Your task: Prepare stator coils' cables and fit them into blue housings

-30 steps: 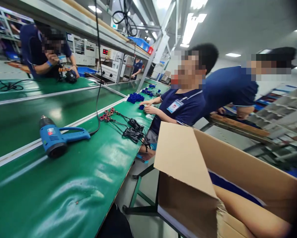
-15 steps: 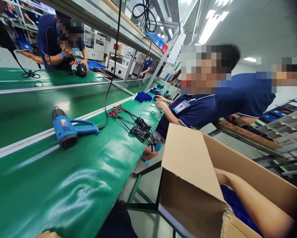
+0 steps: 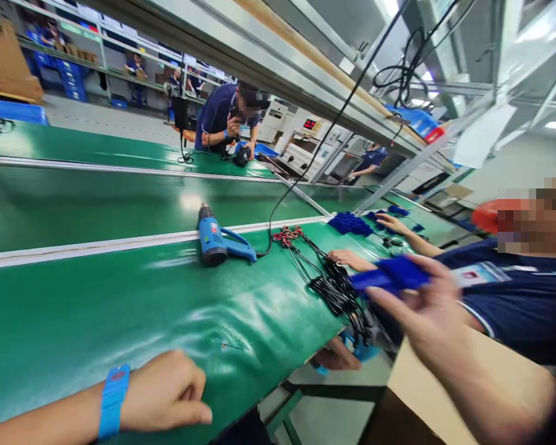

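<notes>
My right hand (image 3: 433, 309) is raised at the right, blurred by motion, with thumb and fingers closed around blue plastic pieces (image 3: 391, 276); their exact shape is smeared. Beneath that forearm is an open cardboard box (image 3: 482, 371). My left hand (image 3: 166, 390), wearing a blue wristband (image 3: 114, 402), rests on the green table mat (image 3: 157, 321) with its fingers curled in and nothing visible in them. Bundled black cables (image 3: 333, 293) with reddish coiled ends (image 3: 287, 235) lie on the mat just beyond my right hand.
A blue heat gun (image 3: 213, 238) lies on the mat, its cord rising toward the overhead frame. Further along is a pile of blue plastic parts (image 3: 350, 223). A co-worker (image 3: 528, 296) sits at the right, one hand (image 3: 352, 259) by the cables. Another person (image 3: 219, 117) stands across the table.
My right hand has come up out of the cardboard box with blue pieces in it. My left hand now shows more fully on the mat. The camera view has turned right-to-left scenery shifts included.
</notes>
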The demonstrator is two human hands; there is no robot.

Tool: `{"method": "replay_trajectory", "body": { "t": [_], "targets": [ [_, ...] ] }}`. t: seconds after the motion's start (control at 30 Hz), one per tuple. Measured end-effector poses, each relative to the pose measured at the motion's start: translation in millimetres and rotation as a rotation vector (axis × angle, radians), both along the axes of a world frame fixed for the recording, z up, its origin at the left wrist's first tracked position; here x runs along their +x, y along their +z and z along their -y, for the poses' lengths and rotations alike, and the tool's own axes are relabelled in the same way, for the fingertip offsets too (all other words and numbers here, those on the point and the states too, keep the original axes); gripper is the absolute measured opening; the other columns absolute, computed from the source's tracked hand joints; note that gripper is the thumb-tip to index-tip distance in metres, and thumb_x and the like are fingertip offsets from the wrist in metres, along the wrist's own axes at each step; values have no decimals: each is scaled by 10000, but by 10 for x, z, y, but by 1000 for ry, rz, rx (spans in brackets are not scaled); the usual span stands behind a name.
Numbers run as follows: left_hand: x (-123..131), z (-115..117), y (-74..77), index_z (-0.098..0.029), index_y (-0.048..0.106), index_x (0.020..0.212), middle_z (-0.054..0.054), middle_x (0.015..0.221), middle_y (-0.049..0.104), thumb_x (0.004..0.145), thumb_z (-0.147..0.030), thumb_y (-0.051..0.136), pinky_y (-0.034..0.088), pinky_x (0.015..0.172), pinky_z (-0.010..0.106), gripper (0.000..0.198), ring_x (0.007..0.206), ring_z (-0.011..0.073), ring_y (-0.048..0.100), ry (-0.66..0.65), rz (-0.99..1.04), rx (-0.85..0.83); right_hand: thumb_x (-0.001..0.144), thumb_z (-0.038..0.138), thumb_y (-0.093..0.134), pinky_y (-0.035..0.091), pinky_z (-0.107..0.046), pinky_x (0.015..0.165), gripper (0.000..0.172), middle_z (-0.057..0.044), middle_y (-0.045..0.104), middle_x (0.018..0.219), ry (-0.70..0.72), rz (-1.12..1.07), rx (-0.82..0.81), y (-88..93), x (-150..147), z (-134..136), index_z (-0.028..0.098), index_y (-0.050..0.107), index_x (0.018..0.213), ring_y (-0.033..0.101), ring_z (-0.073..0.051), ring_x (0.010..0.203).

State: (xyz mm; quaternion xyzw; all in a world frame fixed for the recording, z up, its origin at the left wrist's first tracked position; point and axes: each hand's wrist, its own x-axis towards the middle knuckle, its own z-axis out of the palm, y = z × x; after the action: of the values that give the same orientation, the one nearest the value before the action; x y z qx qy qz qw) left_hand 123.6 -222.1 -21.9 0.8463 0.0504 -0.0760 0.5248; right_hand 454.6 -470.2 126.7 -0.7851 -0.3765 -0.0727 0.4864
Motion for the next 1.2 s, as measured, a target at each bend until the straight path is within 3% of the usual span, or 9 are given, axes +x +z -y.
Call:
{"method": "replay_trajectory", "body": {
  "t": [0.07,0.17,0.3,0.43,0.57,0.7,0.83,1.03,1.2],
  "targets": [
    [68,-178,58,-201,656,934,13,784,662,911,-590,599,446,588,256,394,667,152,617,206,35,-128,669,362,886,520,-432,885,774,-94,527,1270,298,-265,86,-227,-461,-875,357,457,1313,600,-289,1088],
    [136,-472,74,-230,479,1315,88,1146,644,929,-728,460,548,681,298,630,861,194,693,541,163,-406,698,333,888,559,-336,755,809,-52,560,1209,684,-624,85,-690,-1115,-1861,347,395,1340,640,-208,929],
    [168,-721,-3,-213,409,1395,103,1122,659,909,-758,479,551,894,382,733,989,225,691,688,322,-585,710,323,886,553,-306,852,839,-49,558,1214,799,-783,262,-1291,-1605,-2440,307,355,1360,629,-170,994],
    [198,-776,-27,-181,482,1356,121,1144,658,885,-694,600,545,858,369,706,937,206,667,734,381,-572,781,295,842,518,-303,946,802,-54,518,1276,758,-789,265,-1543,-1686,-2494,315,314,1384,598,-162,1089],
    [143,-853,56,-179,504,1356,119,1232,629,888,-618,651,520,867,354,658,931,187,629,749,371,-498,847,291,775,443,-333,1074,678,-63,491,1367,818,-764,243,-1463,-1594,-2419,305,362,1385,561,-178,1216],
    [74,-1000,97,-213,582,1319,83,1151,658,914,-579,624,477,885,385,548,962,226,596,768,282,83,909,368,706,486,-340,996,531,-56,593,1263,836,-979,268,-1302,-1455,-2381,292,423,1351,663,-181,1078],
    [55,-1032,18,-272,601,1364,69,1049,639,897,-649,614,438,897,417,601,989,263,554,624,193,516,893,466,718,526,-365,890,653,-73,666,1204,961,-1257,262,-1212,-1444,-2315,298,390,1433,706,-179,870],
    [-17,-907,19,-296,386,1546,117,1396,508,954,-676,486,369,1069,470,711,1263,297,479,663,449,391,906,717,579,517,-351,797,619,-132,696,1121,1112,-1404,202,-1214,-1625,-2212,169,665,1182,674,-172,768],
    [-77,-682,184,-329,479,1487,96,1412,529,916,-682,551,389,1105,427,676,1280,294,500,656,562,159,806,757,672,467,-274,691,645,-57,645,831,1058,-1520,195,-1272,-1787,-2161,156,700,1037,570,-144,736]
  ]
}}
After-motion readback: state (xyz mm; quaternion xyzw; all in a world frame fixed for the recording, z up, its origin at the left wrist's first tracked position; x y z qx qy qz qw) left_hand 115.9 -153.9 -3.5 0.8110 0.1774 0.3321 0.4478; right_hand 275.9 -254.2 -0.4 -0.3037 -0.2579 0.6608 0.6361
